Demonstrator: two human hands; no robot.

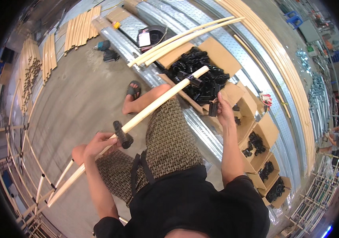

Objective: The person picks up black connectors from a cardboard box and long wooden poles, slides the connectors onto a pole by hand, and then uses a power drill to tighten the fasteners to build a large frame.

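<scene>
A long cream-coloured pipe [155,104] slants across my lap, from the lower left up to the large open box. My left hand [99,144] is closed round it, beside a black pipe joint [122,135] fitted on the pipe. Another black joint [190,79] sits nearer the pipe's far end. In my right hand [226,112] is a loose black pipe joint [213,108], gripped between thumb and fingers at the box's near right corner. The cardboard box [224,56] holds a heap of black joints [195,59].
Smaller boxes [267,154] of black parts line the right. Loose pipes [185,36] rest across the big box's far left corner. A cordless drill [109,54] lies on the floor at the far left. Pipe bundles [83,28] lie beyond; pipe frames [32,190] stand lower left.
</scene>
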